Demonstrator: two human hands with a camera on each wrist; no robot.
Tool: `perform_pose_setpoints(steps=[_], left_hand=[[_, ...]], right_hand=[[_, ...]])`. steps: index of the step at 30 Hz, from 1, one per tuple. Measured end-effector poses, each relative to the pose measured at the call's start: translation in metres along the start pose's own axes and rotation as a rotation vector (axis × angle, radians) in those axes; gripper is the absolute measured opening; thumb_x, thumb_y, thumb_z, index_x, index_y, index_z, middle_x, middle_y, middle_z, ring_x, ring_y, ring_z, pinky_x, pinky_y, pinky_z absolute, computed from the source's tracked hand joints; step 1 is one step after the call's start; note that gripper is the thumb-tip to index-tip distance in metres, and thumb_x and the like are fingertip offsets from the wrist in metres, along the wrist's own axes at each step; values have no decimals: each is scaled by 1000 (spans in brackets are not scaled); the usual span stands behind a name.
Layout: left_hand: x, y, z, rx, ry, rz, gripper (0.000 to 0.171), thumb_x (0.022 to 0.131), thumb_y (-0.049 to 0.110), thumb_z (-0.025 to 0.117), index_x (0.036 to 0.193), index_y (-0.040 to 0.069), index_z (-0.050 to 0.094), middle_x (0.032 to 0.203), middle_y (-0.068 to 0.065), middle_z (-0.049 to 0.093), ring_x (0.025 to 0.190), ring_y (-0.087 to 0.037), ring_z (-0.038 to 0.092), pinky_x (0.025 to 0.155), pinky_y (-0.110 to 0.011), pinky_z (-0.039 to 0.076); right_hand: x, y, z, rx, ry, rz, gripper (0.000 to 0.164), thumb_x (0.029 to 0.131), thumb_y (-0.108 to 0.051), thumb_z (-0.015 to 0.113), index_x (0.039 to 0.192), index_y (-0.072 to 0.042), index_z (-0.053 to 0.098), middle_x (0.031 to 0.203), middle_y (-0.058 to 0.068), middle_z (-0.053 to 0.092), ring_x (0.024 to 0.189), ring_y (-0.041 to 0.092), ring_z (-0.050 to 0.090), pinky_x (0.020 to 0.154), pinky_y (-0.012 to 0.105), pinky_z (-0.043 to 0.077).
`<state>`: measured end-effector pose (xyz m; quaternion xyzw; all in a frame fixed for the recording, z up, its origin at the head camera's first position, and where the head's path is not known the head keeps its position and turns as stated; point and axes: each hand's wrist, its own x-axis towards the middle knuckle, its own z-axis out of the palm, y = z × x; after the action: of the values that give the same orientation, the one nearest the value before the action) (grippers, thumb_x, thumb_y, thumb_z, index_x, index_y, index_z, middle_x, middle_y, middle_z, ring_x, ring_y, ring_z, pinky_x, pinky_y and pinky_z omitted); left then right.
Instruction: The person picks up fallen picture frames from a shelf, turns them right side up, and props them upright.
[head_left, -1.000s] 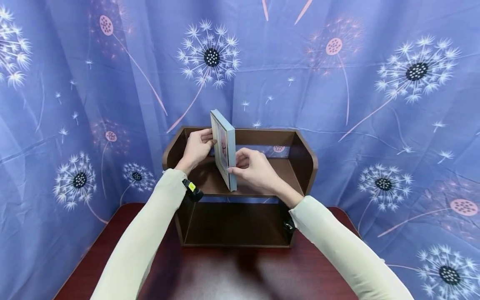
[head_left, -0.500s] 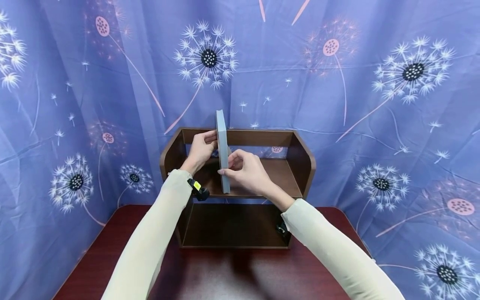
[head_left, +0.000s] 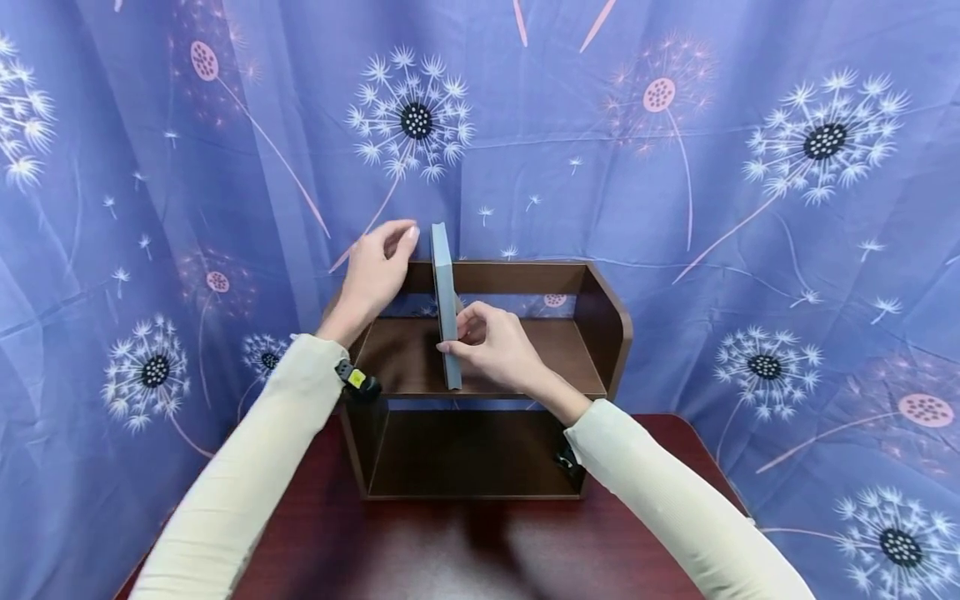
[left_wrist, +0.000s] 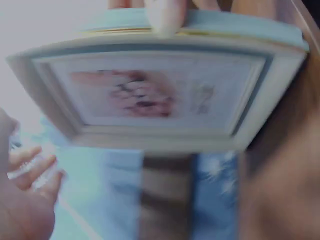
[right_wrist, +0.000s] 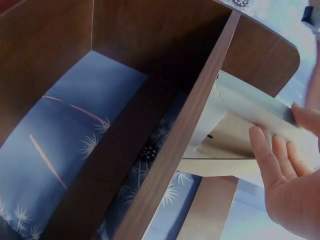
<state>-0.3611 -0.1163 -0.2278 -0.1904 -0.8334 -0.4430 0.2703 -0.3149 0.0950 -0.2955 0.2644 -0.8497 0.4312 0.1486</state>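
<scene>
A pale blue-edged picture frame (head_left: 446, 321) stands upright, edge toward me, on the upper board of a brown two-tier shelf (head_left: 532, 358). My right hand (head_left: 501, 346) pinches its near edge, thumb on one side and fingers behind. In the right wrist view those fingers touch the beige back panel (right_wrist: 230, 135). My left hand (head_left: 372, 271) hovers up and left of the frame, touching nothing, with its fingers loosely bent. The left wrist view, blurred, shows the frame's glazed front (left_wrist: 145, 95) with a pink flower print.
The shelf stands on a dark red table (head_left: 420, 550). Its side panel (head_left: 603, 333) rises to the right of the frame, and a lower tier (head_left: 472, 454) lies beneath. A blue dandelion-print curtain (head_left: 555, 100) hangs behind.
The frame has turned from showing its front at an angle to edge-on, shifting slightly left. My left hand has let go and moved up and left. The right hand keeps its hold.
</scene>
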Motion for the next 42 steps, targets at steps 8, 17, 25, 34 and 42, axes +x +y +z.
perform_pose_setpoints(steps=[8, 17, 25, 34, 42], left_hand=[[-11, 19, -21, 251, -258, 464, 57, 101, 37, 72, 150, 10, 60, 153, -10, 61, 148, -27, 53, 125, -46, 42], [-21, 11, -21, 273, -224, 543, 59, 96, 28, 79, 147, 5, 61, 150, -16, 62, 142, -33, 59, 120, -50, 47], [-20, 13, -15, 249, -229, 546, 58, 98, 29, 76, 148, 6, 60, 153, -14, 61, 144, -30, 58, 121, -47, 47], [-7, 28, 7, 243, -299, 573, 56, 102, 30, 71, 150, 4, 58, 153, -15, 60, 147, -28, 55, 123, -44, 44], [6, 48, 41, 242, -421, 600, 53, 104, 30, 68, 147, 1, 59, 152, -18, 60, 147, -31, 54, 126, -46, 41]], right_hand=[[3, 7, -18, -78, -172, -21, 29, 101, -43, 70, 111, -16, 71, 103, -2, 76, 94, 10, 73, 88, 34, 60], [32, 25, -26, -362, -171, -140, 31, 99, -18, 72, 124, 1, 72, 114, 16, 80, 106, 26, 78, 96, 43, 63], [49, 34, -6, -533, -67, -164, 16, 94, -15, 77, 107, -6, 80, 95, 7, 83, 78, 20, 76, 77, 39, 63], [30, 41, -25, -685, 36, -238, 8, 94, -11, 73, 88, -10, 79, 76, 3, 77, 65, 24, 71, 66, 47, 60], [15, 49, -45, -717, 30, -191, 10, 92, -12, 75, 82, -15, 75, 70, -2, 74, 65, 21, 70, 65, 44, 60]])
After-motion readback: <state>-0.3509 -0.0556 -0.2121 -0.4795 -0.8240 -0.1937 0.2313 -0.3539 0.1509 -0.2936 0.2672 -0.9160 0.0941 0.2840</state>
